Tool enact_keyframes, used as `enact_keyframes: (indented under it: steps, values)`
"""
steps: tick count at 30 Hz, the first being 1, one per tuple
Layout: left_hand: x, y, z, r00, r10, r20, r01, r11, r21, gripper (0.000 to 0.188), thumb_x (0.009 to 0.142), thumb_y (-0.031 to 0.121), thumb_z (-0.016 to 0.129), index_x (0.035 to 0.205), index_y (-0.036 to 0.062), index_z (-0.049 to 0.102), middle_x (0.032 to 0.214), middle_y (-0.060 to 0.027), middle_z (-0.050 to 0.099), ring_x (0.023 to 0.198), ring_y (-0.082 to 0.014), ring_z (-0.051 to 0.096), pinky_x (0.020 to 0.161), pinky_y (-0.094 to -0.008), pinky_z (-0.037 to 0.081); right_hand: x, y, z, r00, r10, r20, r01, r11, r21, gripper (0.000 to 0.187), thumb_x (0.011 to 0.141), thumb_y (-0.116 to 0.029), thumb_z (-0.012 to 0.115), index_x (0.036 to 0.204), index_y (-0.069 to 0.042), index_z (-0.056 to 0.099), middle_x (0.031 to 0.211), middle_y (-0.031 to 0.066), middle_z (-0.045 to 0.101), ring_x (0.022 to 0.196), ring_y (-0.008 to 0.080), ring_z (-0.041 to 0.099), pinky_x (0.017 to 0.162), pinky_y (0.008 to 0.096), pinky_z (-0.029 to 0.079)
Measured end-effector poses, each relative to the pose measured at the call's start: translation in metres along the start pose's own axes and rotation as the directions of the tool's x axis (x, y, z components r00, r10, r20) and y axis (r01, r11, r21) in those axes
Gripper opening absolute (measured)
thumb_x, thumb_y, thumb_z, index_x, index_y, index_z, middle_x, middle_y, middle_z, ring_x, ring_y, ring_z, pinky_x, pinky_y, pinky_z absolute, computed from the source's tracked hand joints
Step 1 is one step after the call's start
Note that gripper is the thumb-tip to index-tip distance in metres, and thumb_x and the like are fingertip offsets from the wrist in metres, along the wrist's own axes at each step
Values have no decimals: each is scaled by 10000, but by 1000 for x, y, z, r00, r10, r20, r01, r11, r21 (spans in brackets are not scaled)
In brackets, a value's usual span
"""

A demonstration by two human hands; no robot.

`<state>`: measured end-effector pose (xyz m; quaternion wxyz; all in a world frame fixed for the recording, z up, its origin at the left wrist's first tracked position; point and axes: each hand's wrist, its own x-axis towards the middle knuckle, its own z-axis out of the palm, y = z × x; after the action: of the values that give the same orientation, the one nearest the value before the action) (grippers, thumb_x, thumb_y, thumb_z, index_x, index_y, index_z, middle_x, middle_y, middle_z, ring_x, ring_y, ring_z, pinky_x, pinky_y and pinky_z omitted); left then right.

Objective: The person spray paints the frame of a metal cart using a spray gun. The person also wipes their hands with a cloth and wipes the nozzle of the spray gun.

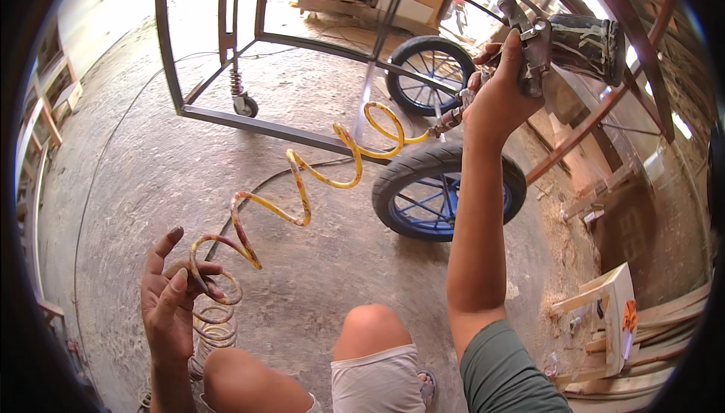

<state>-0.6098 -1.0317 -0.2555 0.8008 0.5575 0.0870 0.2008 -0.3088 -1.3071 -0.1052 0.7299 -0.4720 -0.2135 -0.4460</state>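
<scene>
Raised at the upper right, my right hand (496, 92) is wrapped round the handle of a paint spray gun (535, 50). The gun's dark, paint-streaked cup (589, 46) points to the right, beside the metal frame. From the fitting under its grip runs a yellow coiled air hose (343, 163), stained with paint and stretched across to the lower left. There my left hand (172, 300) has a loop of the hose between thumb and fingers, with the index finger raised. Below that hand the rest of the coil hangs tightly wound beside my knee.
A dark metal frame (257, 127) stands ahead on a sprung caster (245, 105) and spoked wheels, the nearer blue-rimmed wheel (449, 192) by my right forearm. A thin cable crosses the concrete floor (121, 186). Wooden pieces (615, 322) lie at the right; scrap wood is piled behind.
</scene>
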Motion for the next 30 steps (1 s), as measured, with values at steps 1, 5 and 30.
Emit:
enact_keyframes:
  steps: [1,5,30]
  values:
    - [-1,2,-8,1000,0,-10,0,1000,-12,744,962,216,640,1525,-85,258,1029,-269,716,784,-228,720,742,-355,609,-5,2,11,1000,10,11,-10,1000,-13,163,975,-169,702,983,-13,656,750,51,679,550,88,608,376,220,369]
    - [-3,11,-37,996,20,-91,-22,1000,-20,746,968,232,645,1520,-93,260,1005,-264,713,761,-242,718,719,-336,591,-28,12,56,998,45,43,-43,998,-41,171,987,-203,698,1011,-44,640,749,33,675,570,85,599,410,223,365]
    - [-19,39,-180,940,45,-338,-77,994,-80,736,964,224,658,1519,-62,267,1041,-264,717,813,-258,729,777,-383,612,-180,68,316,887,166,431,-290,926,241,225,931,-268,776,941,-50,718,761,26,704,512,52,595,363,221,393]
